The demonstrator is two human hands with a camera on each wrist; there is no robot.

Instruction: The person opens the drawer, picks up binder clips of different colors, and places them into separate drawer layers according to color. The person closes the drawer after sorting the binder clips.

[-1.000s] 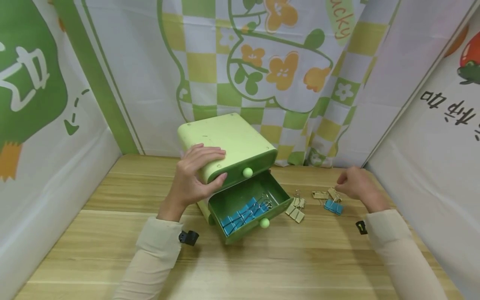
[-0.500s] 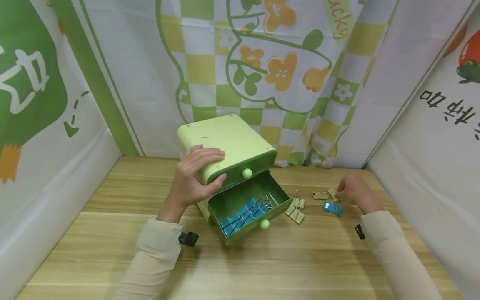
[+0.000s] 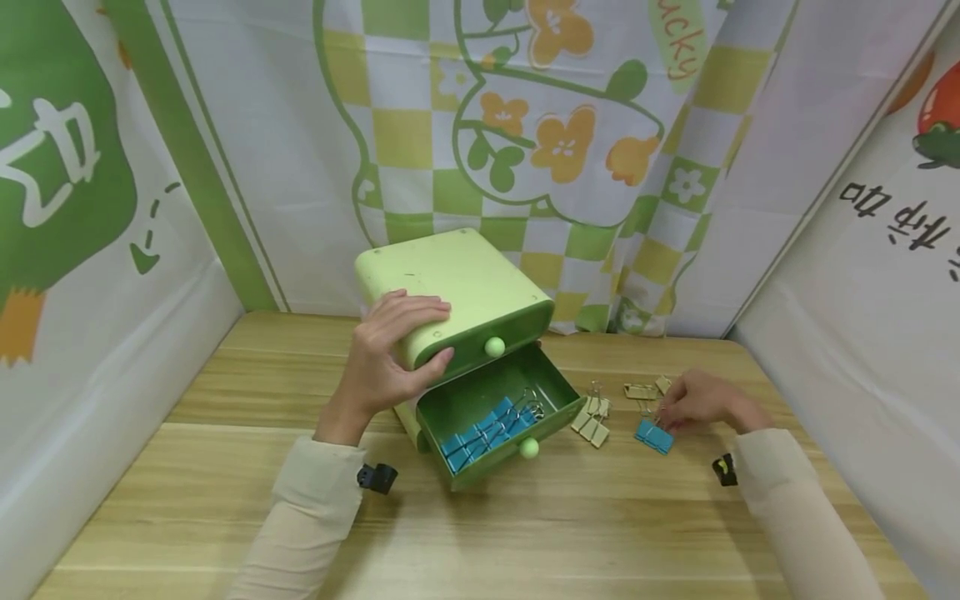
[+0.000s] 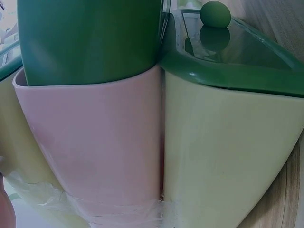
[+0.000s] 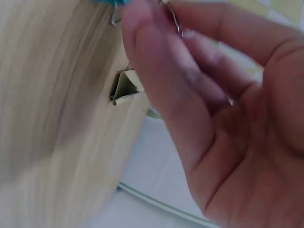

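My left hand [image 3: 393, 350] holds the top left corner of a light green drawer cabinet [image 3: 465, 279], fingers on the top, thumb against the front. Its lower drawer [image 3: 502, 379] is pulled out and holds several blue binder clips [image 3: 483, 433]. Over the table at the right, my right hand [image 3: 701, 400] pinches a blue binder clip [image 3: 655, 436] by its wire handle. In the right wrist view, a blue edge of this clip [image 5: 111, 1] shows beyond the thumb. Behind the hand lie cream binder clips [image 3: 641, 391], one of them partly covered by the fingers.
More cream binder clips [image 3: 592, 421] lie on the wooden table [image 3: 570, 533], just right of the drawer. A printed curtain [image 3: 405, 133] hangs behind the cabinet. In the left wrist view, a pink cabinet section [image 4: 95, 142] sits beside a yellowish one [image 4: 223, 152], with clear tape across them.
My right hand has come down onto the blue binder clip and shifted it slightly toward me and to the left, away from the cream clips. The left hand and cabinet stay put.
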